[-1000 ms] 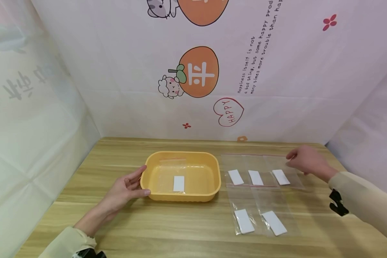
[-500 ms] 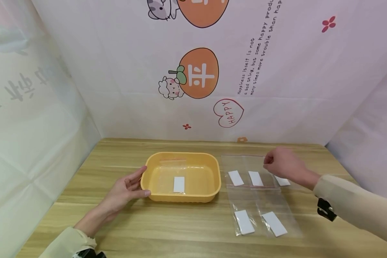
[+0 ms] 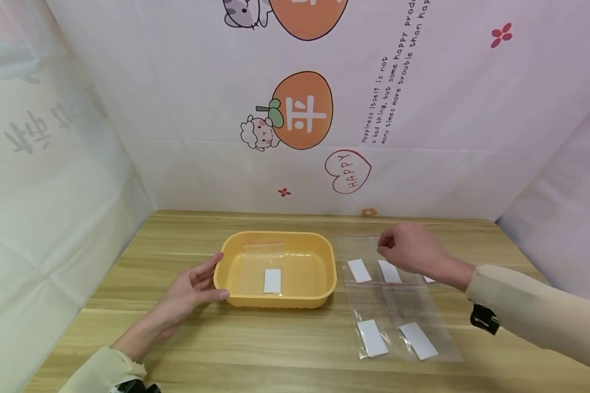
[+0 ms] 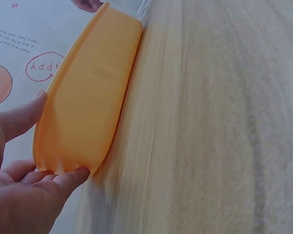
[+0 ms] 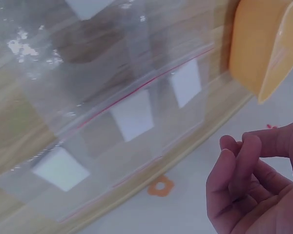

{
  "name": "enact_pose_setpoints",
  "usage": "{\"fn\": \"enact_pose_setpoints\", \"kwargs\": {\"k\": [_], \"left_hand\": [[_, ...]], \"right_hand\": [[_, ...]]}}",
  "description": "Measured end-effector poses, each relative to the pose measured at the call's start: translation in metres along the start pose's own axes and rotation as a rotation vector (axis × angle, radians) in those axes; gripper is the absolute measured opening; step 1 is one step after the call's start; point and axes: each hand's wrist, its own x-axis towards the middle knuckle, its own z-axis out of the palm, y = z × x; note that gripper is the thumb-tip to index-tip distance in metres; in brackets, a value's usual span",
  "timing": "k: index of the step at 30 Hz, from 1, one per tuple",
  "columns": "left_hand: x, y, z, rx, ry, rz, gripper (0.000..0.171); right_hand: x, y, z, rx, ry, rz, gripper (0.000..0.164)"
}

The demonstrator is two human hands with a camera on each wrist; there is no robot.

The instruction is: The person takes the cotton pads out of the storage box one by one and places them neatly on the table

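My left hand [image 3: 187,292] holds the left end of a yellow plastic tub [image 3: 282,300], its fingers and thumb spread about the rim. In the left wrist view, fingertips press the tub's [image 4: 90,92] end wall. Inside the tub lies a clear zip bag [image 3: 253,270] with a white card-like piece [image 3: 272,281]. My right hand [image 3: 413,248] hovers over the back row of zip bags, its fingers loosely curled. From the right wrist, that hand [image 5: 254,180] shows thumb and fingertips close together with nothing visible between them.
Several clear zip bags [image 3: 356,248] with white pieces lie in two overlapping rows right of the tub. Two front bags [image 3: 413,300] stretch toward the near side. A printed cloth [image 3: 201,136] hangs behind the wooden table [image 3: 255,349].
My right hand has moved left from the rightmost back bag to above the middle one, covering most of the right bag's white piece. My left hand and the tub stay in place.
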Motion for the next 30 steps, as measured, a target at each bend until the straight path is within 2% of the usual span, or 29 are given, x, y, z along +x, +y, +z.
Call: {"fn": "enact_pose_setpoints", "kwargs": {"k": [10,17,23,30], "left_hand": [[-0.001,0.000,-0.002,-0.002,-0.002,-0.001,0.097],[-0.001,-0.001,-0.003,-0.006,-0.006,0.016,0.097],[-0.001,-0.001,-0.004,-0.002,-0.002,0.014,0.097],[0.000,-0.001,-0.004,0.000,-0.014,0.011,0.097]], "right_hand": [[0.019,-0.041,0.003,0.053,-0.017,-0.046,0.008],[0.038,-0.066,0.023,0.155,-0.017,-0.137,0.005],[0.052,-0.088,0.038,0.215,-0.071,-0.127,0.017],[0.070,-0.101,0.059,0.242,-0.145,-0.159,0.021]]}}
